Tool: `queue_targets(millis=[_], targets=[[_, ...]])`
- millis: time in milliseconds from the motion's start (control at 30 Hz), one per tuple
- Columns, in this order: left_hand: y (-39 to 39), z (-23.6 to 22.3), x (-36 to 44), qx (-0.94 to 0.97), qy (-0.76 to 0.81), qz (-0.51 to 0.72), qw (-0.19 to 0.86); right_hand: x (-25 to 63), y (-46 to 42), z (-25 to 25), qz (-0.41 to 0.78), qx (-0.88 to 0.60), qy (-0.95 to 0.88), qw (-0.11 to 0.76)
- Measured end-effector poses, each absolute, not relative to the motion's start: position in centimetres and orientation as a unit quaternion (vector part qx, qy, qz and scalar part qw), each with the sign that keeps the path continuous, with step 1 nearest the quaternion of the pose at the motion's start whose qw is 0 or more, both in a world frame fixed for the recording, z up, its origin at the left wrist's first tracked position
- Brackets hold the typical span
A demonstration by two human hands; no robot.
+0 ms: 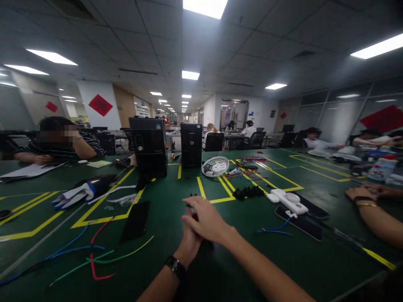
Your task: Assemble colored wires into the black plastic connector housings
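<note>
My left hand (190,237), with a black watch on its wrist, is closed and partly covered by my right hand. My right hand (206,218) lies across it from the right, fingers bent over. Dark bits show at the fingertips and between the hands; what they hold, if anything, is too hidden to name. To the left lies a black phone (136,220). Nearer on that side are blue wires (74,250), a red wire (92,256) and green wires (103,258). Beyond my hands, to the right, sits a row of small black parts (248,192).
Two black computer towers (147,147) stand ahead, beside a white basket (217,167) and a wire pile (252,167). Gloves (75,195) lie left. White devices (288,201) rest near phones on the right. A co-worker's hand (362,193) is at the right; another person (63,142) sits left.
</note>
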State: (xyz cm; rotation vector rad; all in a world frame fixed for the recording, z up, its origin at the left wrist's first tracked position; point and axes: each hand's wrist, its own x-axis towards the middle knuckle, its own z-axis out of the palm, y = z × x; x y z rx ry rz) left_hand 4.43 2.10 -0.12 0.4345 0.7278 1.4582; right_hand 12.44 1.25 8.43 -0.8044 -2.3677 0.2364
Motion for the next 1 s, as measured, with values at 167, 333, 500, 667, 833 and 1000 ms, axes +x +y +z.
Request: queue_targets(millis=[167,333,500,667,833,1000], targets=[[2.2,0.6,4.9,0.166,0.396,0.623,0.654,19.2,3.9,5.7,0.17,-0.274,-0.916,0.239],[1.5,1.0,5.5,0.246,0.4,0.623,0.626,19.3,8.9,4.4,0.058,-0.405,-0.884,0.226],[1.2,0.4,6.4,0.365,0.414,0.591,0.589,17.6,13.2,3.4,0.026,-0.445,-0.881,0.161],[1.2,0.4,6.5,0.41,0.391,0.56,0.605,18.1,13.9,3.2,0.016,-0.456,-0.876,0.157],[1.1,0.7,6.5,0.412,0.392,0.58,0.583,23.0,12.2,4.8,-0.023,-0.532,-0.822,0.203],[1.3,0.8,6.7,0.439,0.41,0.585,0.545,25.7,10.7,5.4,-0.037,-0.565,-0.798,0.205]])
